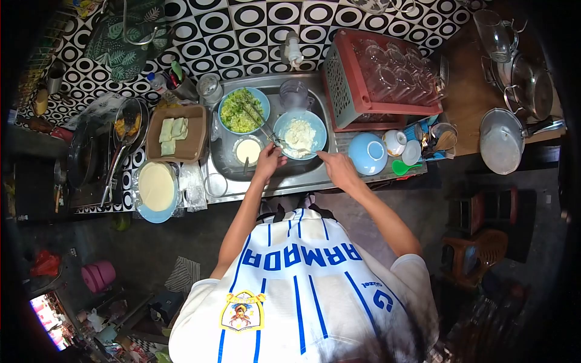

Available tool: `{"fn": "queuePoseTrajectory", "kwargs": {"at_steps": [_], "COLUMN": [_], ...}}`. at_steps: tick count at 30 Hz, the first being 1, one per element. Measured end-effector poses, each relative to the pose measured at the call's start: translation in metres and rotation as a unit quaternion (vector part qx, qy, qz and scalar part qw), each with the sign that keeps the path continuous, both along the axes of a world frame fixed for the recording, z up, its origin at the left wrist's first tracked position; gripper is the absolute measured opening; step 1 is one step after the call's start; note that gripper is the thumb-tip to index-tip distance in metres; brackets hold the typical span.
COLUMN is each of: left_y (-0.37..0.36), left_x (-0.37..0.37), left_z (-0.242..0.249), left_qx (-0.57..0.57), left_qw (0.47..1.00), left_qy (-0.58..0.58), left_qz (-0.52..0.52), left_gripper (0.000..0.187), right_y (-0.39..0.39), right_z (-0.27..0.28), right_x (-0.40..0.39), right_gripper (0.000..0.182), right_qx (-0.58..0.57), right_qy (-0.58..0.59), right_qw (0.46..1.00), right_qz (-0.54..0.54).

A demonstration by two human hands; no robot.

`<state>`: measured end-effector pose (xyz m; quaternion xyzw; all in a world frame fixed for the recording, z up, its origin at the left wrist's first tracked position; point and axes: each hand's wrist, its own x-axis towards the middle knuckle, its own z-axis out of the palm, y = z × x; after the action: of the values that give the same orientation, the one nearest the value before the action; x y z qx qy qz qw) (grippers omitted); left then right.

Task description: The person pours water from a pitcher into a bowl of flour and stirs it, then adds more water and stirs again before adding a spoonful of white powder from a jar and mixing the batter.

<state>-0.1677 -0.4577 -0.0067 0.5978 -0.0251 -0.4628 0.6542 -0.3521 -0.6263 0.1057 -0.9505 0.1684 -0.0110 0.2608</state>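
My left hand (pixel 269 158) is closed on the end of a metal utensil (pixel 261 125) that reaches back over a blue bowl of shredded green vegetable (pixel 241 111). My right hand (pixel 336 167) pinches a thin spoon handle whose tip rests at the near rim of a blue bowl of white crumbly food (pixel 299 134). Both hands hover over a metal tray (pixel 278 177) on the counter. A small bowl of pale cream batter (pixel 248 149) sits just left of my left hand.
A brown tray of pale squares (pixel 175 134) and a plate of round wrappers (pixel 156 186) lie to the left, beside a pan (pixel 128 121). A red crate of glasses (pixel 375 78), an upturned blue bowl (pixel 367 153) and a lidded pot (pixel 501 140) stand right.
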Motion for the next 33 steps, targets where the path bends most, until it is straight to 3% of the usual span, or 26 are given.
{"fn": "queuePoseTrajectory", "kwargs": {"at_steps": [6, 15, 22, 23, 25, 33], "left_y": [0.001, 0.001, 0.002, 0.001, 0.000, 0.000], "left_x": [-0.002, 0.000, 0.000, 0.000, -0.005, -0.004], "left_z": [0.000, -0.001, -0.003, -0.001, 0.004, 0.004], "left_qx": [-0.001, 0.007, -0.007, -0.004, 0.002, -0.003], "left_qw": [1.000, 1.000, 1.000, 1.000, 1.000, 0.999], "left_qy": [-0.005, 0.002, -0.002, -0.004, -0.007, -0.024], "left_qz": [0.010, 0.010, 0.001, 0.010, 0.030, 0.030], "left_gripper": [0.057, 0.058, 0.061, 0.054, 0.042, 0.031], "right_y": [-0.002, 0.016, 0.016, 0.011, 0.002, 0.006], "right_z": [-0.025, -0.029, -0.040, -0.040, -0.039, 0.006], "right_x": [0.040, 0.024, 0.055, 0.063, 0.068, 0.009], "right_gripper": [0.039, 0.029, 0.032, 0.033, 0.033, 0.037], "right_qx": [-0.044, 0.000, -0.022, -0.036, -0.039, -0.054], "right_qy": [0.045, -0.071, -0.004, -0.007, -0.005, 0.028], "right_qw": [0.996, 0.993, 0.991, 0.990, 0.990, 0.998], "right_qz": [-0.061, -0.090, -0.133, -0.139, -0.133, -0.017]}}
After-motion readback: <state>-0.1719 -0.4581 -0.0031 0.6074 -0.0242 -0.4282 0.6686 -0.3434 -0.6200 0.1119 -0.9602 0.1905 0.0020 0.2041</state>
